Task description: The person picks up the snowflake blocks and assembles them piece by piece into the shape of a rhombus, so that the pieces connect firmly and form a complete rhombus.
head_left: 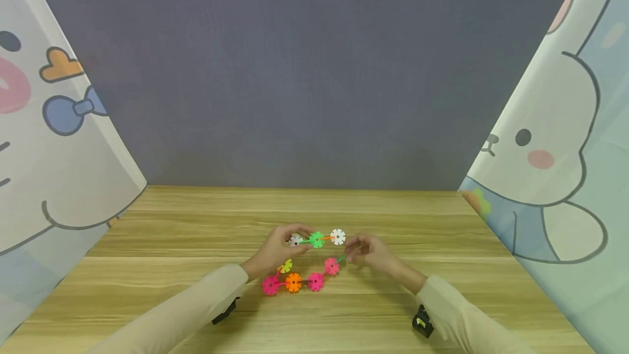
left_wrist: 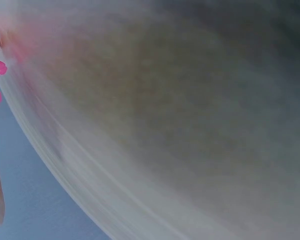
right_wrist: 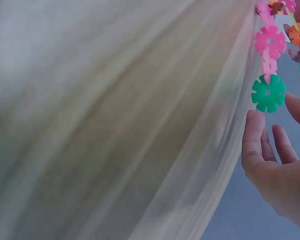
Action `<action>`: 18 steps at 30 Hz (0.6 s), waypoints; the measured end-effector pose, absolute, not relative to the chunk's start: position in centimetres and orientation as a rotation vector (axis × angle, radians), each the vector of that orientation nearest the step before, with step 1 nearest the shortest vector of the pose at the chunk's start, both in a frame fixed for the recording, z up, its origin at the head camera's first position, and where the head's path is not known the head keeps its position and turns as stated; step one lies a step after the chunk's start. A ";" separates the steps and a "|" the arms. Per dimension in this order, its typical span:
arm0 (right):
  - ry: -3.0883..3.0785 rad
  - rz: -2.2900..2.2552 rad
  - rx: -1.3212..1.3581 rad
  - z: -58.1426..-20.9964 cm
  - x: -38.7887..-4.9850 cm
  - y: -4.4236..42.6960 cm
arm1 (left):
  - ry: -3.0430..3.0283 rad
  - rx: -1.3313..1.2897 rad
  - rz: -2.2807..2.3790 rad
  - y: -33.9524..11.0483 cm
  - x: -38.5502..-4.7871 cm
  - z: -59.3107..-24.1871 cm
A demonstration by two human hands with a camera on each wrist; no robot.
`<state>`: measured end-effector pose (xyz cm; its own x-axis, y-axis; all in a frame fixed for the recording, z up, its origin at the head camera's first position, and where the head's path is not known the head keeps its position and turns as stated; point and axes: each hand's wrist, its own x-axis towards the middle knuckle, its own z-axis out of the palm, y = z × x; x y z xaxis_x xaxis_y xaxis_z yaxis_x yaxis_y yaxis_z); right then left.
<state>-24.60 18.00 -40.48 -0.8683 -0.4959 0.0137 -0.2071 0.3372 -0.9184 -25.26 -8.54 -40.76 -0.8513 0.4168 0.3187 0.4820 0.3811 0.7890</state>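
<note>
A chain of notched plastic interlocking discs is bent into an open loop between my hands. My left hand point(head_left: 279, 247) grips its upper left part, with thumb and fingers around a pale disc point(head_left: 295, 240) and near a bright green disc point(head_left: 316, 240). A white disc point(head_left: 337, 236) ends that upper row. My right hand point(head_left: 369, 252) pinches the edge of a darker green disc point(right_wrist: 268, 93) at the other end, thumb and finger at its rim. Pink discs point(head_left: 316, 282), an orange disc point(head_left: 294, 282) and a yellow disc point(head_left: 285, 265) make up the lower row.
The wooden table point(head_left: 344, 321) lies beneath both hands. A grey panel point(head_left: 304, 81) stands behind it, with cartoon-printed panels point(head_left: 540, 168) on either side. Black wrist devices point(head_left: 422, 322) show by the cream sleeves point(head_left: 457, 310). Fabric blurs most of both wrist views.
</note>
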 end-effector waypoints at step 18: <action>2.257 -1.623 -0.592 -40.9 -23.8 16.8 | -2.543 -0.832 -1.513 -8.6 -25.3 -40.7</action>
<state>-23.76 16.76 -40.91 -0.8706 -0.4920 -0.0017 -0.1550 0.2777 -0.9481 -25.25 -8.57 -40.66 -0.8515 0.4141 0.3218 0.4804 0.3698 0.7953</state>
